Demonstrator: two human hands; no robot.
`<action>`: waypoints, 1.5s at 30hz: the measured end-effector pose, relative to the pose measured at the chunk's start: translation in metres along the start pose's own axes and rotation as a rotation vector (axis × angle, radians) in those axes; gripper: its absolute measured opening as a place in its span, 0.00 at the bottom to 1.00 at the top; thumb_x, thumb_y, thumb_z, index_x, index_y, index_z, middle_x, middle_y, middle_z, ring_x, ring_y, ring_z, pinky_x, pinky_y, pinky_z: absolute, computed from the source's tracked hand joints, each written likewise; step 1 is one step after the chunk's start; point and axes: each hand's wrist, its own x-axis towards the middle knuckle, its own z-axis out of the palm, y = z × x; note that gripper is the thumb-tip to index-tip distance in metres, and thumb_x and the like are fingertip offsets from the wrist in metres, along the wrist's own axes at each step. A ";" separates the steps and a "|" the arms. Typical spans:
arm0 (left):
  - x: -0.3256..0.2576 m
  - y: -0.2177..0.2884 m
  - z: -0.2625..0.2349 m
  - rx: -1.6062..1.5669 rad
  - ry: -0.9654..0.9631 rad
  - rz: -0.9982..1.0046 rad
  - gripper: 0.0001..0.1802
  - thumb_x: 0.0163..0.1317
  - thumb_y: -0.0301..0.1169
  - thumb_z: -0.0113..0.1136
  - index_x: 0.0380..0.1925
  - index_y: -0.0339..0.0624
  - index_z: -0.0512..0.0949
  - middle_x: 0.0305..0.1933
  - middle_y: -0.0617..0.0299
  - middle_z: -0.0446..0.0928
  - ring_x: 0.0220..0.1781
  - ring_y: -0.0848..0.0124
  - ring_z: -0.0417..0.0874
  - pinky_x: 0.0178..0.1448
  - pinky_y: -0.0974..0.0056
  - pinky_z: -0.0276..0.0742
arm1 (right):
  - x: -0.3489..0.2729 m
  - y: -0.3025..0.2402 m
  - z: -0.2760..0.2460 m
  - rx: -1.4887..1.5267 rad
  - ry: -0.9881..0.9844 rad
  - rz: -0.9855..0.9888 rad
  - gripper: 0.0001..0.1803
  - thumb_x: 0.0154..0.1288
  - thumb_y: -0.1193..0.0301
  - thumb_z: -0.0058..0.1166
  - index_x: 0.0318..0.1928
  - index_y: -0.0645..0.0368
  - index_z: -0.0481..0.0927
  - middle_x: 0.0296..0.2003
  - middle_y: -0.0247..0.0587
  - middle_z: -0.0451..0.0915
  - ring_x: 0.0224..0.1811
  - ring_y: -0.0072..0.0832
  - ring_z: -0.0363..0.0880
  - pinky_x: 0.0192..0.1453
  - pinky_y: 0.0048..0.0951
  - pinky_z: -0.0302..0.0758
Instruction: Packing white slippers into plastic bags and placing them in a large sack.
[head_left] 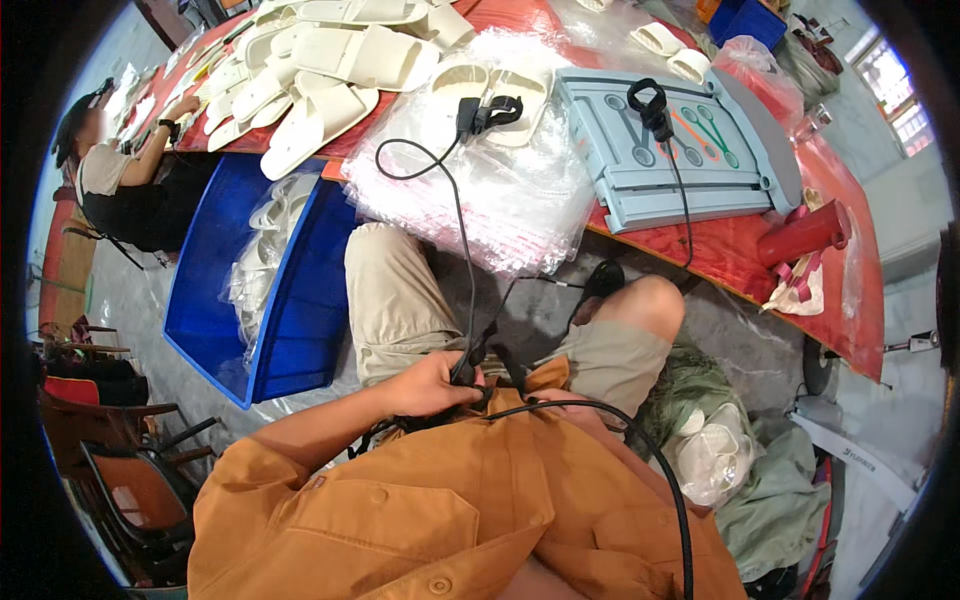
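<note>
At my waist, my left hand (432,388) is closed around a black cable (471,300), beside small dark parts I cannot make out. The cable runs up to a black strap device (488,116), resting on a pair of cream slippers (515,88) atop clear plastic bags (470,210). My right hand (572,402) is close to my waist too, partly covered by the orange shirt and a thick black cord (610,408); its fingers are mostly hidden. A second black strap device (652,112) lies on a grey-blue plastic board (600,165), its cable hanging over the table edge.
Many cream slippers (375,58) are piled on the red-covered table (700,240). A blue crate (300,340) with bagged slippers stands at left. A red cup-like object (805,235) lies at right. Another person (130,180) sits far left; chairs (135,485) are below. Green sacks (775,490) lie right.
</note>
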 end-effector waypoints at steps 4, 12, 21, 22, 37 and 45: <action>0.001 -0.002 -0.001 0.054 -0.017 -0.015 0.08 0.62 0.23 0.66 0.37 0.39 0.76 0.31 0.71 0.76 0.34 0.81 0.76 0.38 0.70 0.74 | -0.004 0.012 -0.001 0.305 -0.102 0.012 0.20 0.72 0.65 0.55 0.59 0.64 0.76 0.51 0.38 0.80 0.53 0.25 0.77 0.55 0.26 0.72; -0.033 0.009 -0.042 -0.449 0.000 -0.225 0.11 0.70 0.33 0.57 0.49 0.42 0.73 0.42 0.60 0.82 0.36 0.73 0.86 0.36 0.71 0.80 | -0.016 0.002 -0.013 0.374 -0.155 0.008 0.23 0.70 0.65 0.59 0.60 0.64 0.74 0.55 0.39 0.78 0.55 0.25 0.77 0.60 0.26 0.72; -0.082 0.004 -0.064 -0.446 0.010 -0.230 0.20 0.72 0.36 0.54 0.58 0.35 0.67 0.39 0.54 0.84 0.41 0.69 0.85 0.44 0.65 0.81 | -0.019 -0.008 -0.010 0.284 -0.037 0.107 0.20 0.66 0.75 0.60 0.57 0.63 0.74 0.56 0.38 0.76 0.57 0.26 0.76 0.62 0.27 0.72; -0.084 0.002 -0.064 -0.447 0.012 -0.227 0.20 0.72 0.36 0.54 0.58 0.35 0.67 0.39 0.54 0.84 0.41 0.69 0.85 0.44 0.65 0.81 | -0.017 0.001 -0.013 0.347 -0.066 0.098 0.20 0.66 0.75 0.60 0.58 0.63 0.74 0.57 0.39 0.76 0.57 0.26 0.76 0.62 0.27 0.73; -0.075 0.031 -0.011 0.927 0.276 -0.206 0.11 0.60 0.36 0.63 0.29 0.39 0.79 0.29 0.47 0.81 0.35 0.48 0.84 0.40 0.49 0.79 | -0.022 -0.009 -0.006 0.287 -0.025 0.131 0.21 0.69 0.75 0.56 0.60 0.63 0.73 0.58 0.38 0.74 0.59 0.26 0.74 0.63 0.27 0.71; -0.074 0.046 -0.018 0.489 0.247 -0.193 0.12 0.54 0.21 0.62 0.37 0.38 0.70 0.30 0.55 0.80 0.33 0.63 0.83 0.40 0.60 0.78 | -0.019 0.019 -0.005 0.221 0.111 -0.010 0.22 0.69 0.72 0.57 0.61 0.64 0.71 0.54 0.41 0.78 0.54 0.27 0.78 0.59 0.26 0.75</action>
